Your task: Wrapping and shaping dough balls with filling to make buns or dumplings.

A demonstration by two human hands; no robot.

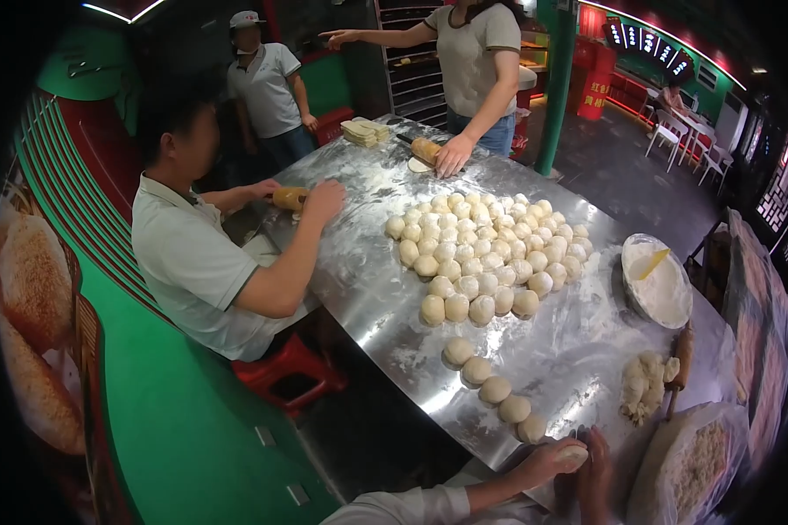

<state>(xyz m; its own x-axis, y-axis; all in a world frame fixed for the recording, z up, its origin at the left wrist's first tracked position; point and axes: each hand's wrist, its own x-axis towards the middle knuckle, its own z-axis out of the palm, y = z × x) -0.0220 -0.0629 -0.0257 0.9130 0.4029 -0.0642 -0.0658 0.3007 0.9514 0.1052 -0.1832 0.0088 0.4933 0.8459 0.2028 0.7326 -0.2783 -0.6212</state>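
At the bottom, my left hand (544,464) holds a piece of dough (570,458) against its palm and fingers. My right hand (595,462) is upright just beside it, fingers extended; whether it touches the dough is unclear. A short row of dough balls (496,390) runs from my left hand up the metal table (394,354). Beyond lies a large cluster of floured dough balls (481,248). An irregular lump of dough (642,384) rests to the right, next to a wooden rolling pin (683,361).
A flour bowl (660,282) with a yellow scraper stands at right, above an open bag of crumbly filling (699,459). Two co-workers use rolling pins, one seated at left (197,262), one standing across the table (478,65). Another person (266,92) stands behind.
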